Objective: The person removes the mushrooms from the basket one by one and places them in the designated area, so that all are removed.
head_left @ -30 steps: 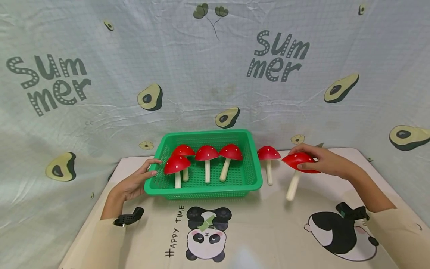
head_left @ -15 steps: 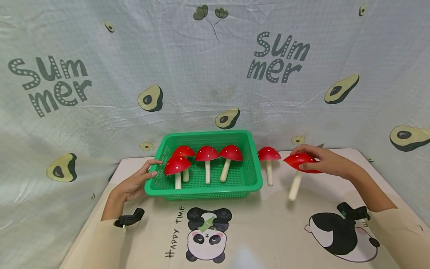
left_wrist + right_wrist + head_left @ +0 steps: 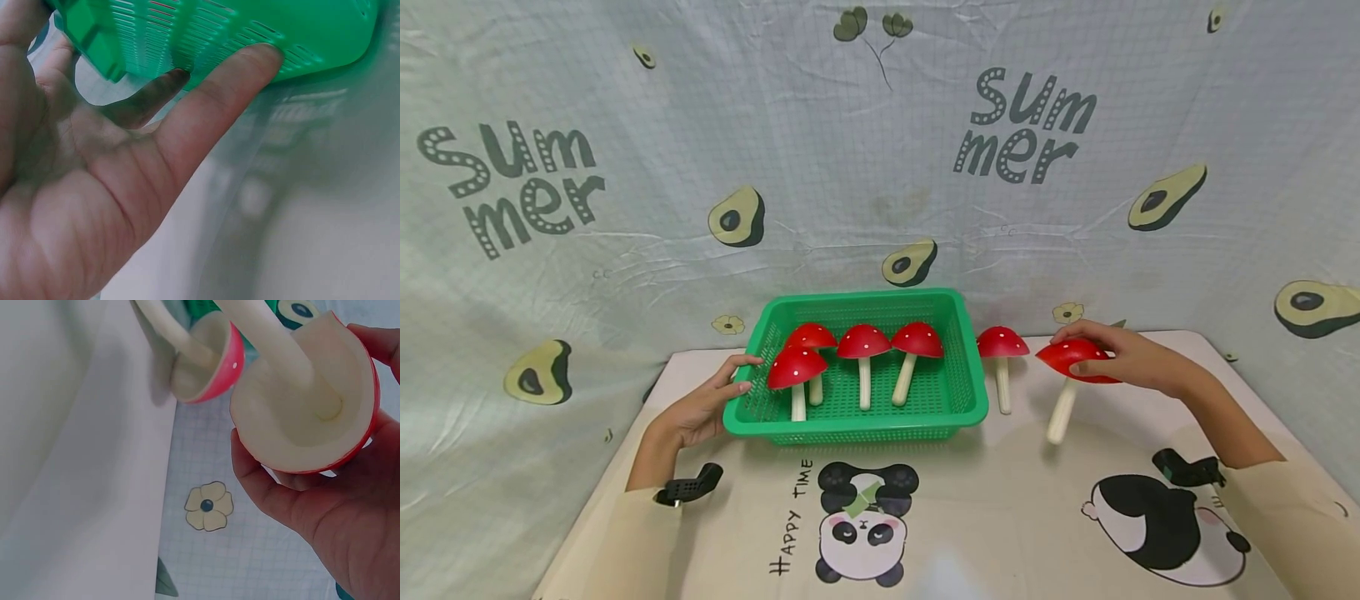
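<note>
My right hand (image 3: 1120, 357) grips a toy mushroom (image 3: 1063, 360) by its spotted red cap; the pale stem slants down toward the table. In the right wrist view, the fingers and thumb curl around the cap (image 3: 303, 437), with its hollow white underside showing. My left hand (image 3: 700, 408) touches the left end of a green basket (image 3: 872, 427). Its fairly straight fingers (image 3: 215, 94) lie against the slotted wall in the left wrist view; some are partly hidden. Several similar mushrooms (image 3: 863, 342) lie inside the basket. Another mushroom (image 3: 1002, 342) lies just right of it.
A pale tablecloth (image 3: 985, 517) printed with pandas covers the table. Behind the basket rises a light curtain (image 3: 820, 208) with avocado and lettering prints. Black wrist cameras (image 3: 688, 486) are worn on both arms.
The mushroom in my right hand has shifted slightly to the right, its stem end rising a little. My left hand, the basket and the mushrooms in it stay put.
</note>
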The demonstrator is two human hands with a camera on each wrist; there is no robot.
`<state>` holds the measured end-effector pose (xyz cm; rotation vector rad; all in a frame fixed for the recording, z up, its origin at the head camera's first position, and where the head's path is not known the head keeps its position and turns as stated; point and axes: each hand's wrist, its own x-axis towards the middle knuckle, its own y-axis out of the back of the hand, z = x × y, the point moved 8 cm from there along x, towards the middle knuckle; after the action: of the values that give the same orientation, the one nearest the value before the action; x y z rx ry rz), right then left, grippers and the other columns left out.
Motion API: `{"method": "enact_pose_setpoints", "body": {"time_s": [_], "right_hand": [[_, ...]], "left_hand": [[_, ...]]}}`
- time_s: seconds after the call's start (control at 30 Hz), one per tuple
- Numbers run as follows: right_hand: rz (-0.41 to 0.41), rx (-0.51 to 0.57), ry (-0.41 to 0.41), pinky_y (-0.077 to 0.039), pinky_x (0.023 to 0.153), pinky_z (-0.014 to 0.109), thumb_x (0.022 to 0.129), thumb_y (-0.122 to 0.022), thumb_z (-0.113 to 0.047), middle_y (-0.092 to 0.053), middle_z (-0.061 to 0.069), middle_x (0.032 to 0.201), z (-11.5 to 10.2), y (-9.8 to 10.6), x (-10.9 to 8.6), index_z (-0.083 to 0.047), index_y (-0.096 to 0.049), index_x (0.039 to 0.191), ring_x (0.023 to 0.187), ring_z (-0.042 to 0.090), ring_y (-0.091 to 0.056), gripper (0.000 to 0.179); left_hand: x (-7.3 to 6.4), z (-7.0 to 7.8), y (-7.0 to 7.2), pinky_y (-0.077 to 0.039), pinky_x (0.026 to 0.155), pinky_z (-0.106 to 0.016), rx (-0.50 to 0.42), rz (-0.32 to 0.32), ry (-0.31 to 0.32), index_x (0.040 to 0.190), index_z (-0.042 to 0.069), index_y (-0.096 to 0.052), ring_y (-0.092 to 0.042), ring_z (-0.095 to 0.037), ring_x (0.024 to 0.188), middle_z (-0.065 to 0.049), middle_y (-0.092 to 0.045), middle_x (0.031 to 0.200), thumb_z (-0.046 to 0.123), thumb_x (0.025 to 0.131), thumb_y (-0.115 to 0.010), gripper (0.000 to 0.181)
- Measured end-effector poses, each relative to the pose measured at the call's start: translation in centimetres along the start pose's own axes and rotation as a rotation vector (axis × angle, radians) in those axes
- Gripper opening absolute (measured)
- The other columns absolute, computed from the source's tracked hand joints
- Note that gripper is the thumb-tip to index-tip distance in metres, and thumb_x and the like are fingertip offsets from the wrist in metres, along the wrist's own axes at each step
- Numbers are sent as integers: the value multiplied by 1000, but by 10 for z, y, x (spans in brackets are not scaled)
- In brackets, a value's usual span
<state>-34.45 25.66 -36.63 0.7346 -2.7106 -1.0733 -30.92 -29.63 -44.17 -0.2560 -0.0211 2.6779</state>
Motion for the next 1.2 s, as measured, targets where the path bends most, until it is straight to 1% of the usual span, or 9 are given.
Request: {"method": "enact_pose_setpoints", "body": {"time_s": [0.37, 0.67, 0.97, 1.2], "right_hand": [[-1, -3, 8, -55, 77, 36, 96, -69, -22, -56, 15, 129, 2, 0, 1, -15, -55, 133, 116, 34, -48, 40], [4, -11, 5, -54, 78, 36, 96, -68, -21, -56, 15, 128, 5, 0, 2, -15, -55, 134, 116, 33, -49, 41], [-2, -13, -3, -55, 79, 37, 95, -69, -25, -56, 16, 129, 8, -1, 5, -12, -56, 134, 116, 35, -49, 43], [-1, -22, -20, -55, 79, 36, 95, -69, -24, -54, 17, 132, 13, 0, 9, -12, -56, 135, 119, 37, -47, 44]], "left_hand": [[-2, 1, -1, -60, 83, -45, -3, -12, -17, 134, 36, -39, -66, -25, 106, -12, -37, 134, 19, 109, -48, 32], [-1, 1, -1, -60, 83, -45, -6, -14, -12, 133, 37, -40, -66, -25, 106, -12, -37, 134, 18, 109, -48, 32], [-2, 1, -2, -59, 83, -45, -7, -44, -28, 134, 36, -39, -65, -25, 106, -13, -41, 131, 17, 110, -45, 31], [-1, 0, -1, -60, 83, -45, 1, -24, -19, 134, 36, -39, -65, -25, 106, -13, -40, 133, 18, 109, -47, 31]]}}
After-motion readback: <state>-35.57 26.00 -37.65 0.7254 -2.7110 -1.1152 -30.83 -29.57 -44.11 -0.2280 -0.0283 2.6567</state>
